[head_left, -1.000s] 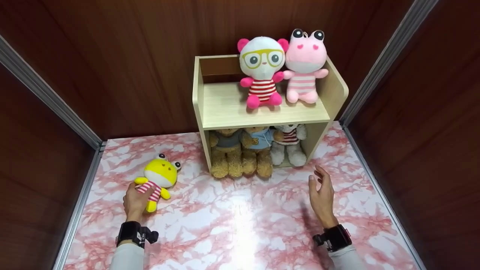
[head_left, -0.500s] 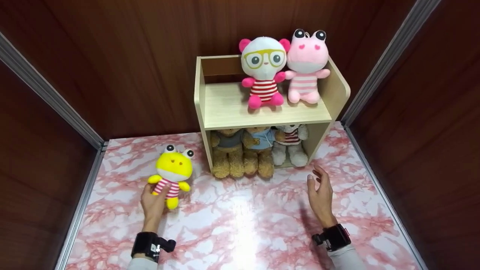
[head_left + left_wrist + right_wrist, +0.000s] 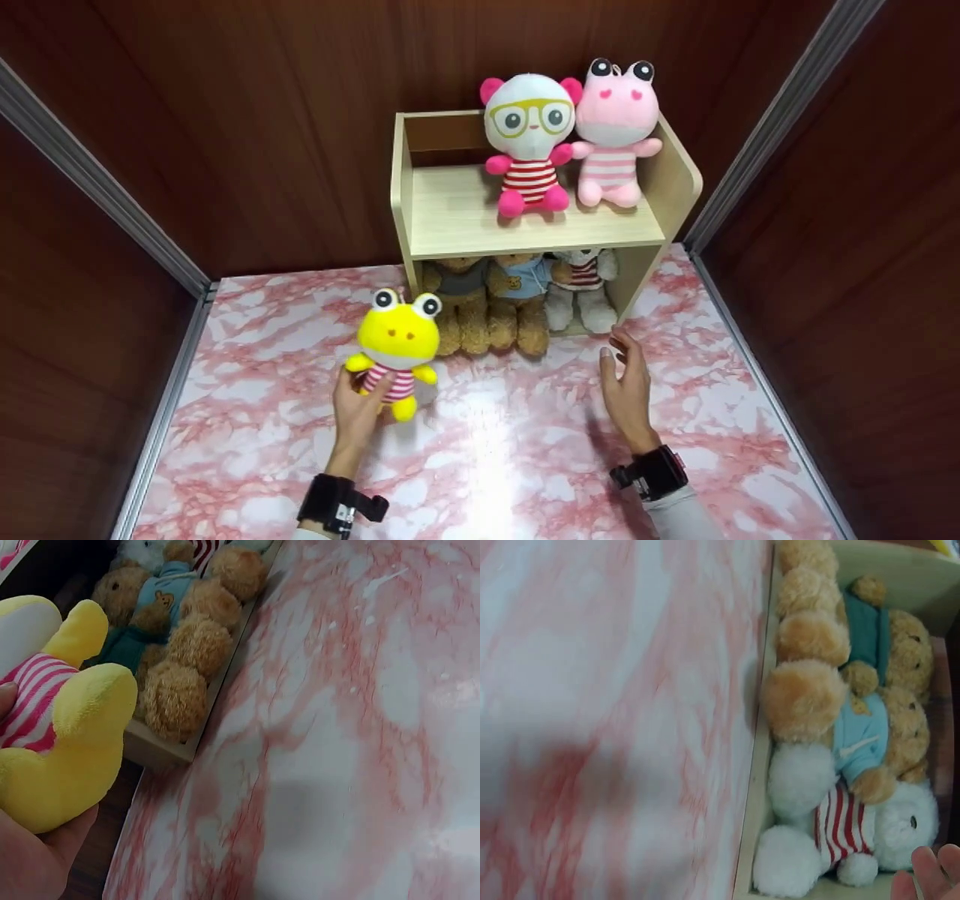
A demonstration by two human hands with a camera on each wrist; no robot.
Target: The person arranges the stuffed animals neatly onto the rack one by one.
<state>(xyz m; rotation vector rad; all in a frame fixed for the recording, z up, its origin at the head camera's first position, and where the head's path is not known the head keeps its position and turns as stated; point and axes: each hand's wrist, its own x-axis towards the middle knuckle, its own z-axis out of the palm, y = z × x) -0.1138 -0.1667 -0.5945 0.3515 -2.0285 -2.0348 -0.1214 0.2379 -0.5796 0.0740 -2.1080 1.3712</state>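
My left hand (image 3: pixel 358 409) grips a yellow frog plush (image 3: pixel 399 337) round its pink-and-white striped body, the thumb across its front. The plush is upright, in front of the shelf's lower left corner. In the left wrist view its yellow leg (image 3: pixel 94 709) and striped shirt show close up. My right hand (image 3: pixel 628 390) holds nothing; its fingers are relaxed, near the shelf's lower right corner. On the upper level of the wooden shelf (image 3: pixel 457 217) sit a white-and-pink panda plush (image 3: pixel 529 135) with printed glasses and a pink frog plush (image 3: pixel 616 127).
In the lower compartment sit a teddy in a dark shirt (image 3: pixel 866 630), a teddy in a blue hoodie (image 3: pixel 861 727) and a white bear in red stripes (image 3: pixel 844 821). The marbled table (image 3: pixel 480 450) is bounded by dark wooden panels (image 3: pixel 300 150) with metal rails.
My left hand has carried the yellow frog plush up and to the right, from the table's left side toward the shelf, turning it more upright. The right hand has shifted slightly left.
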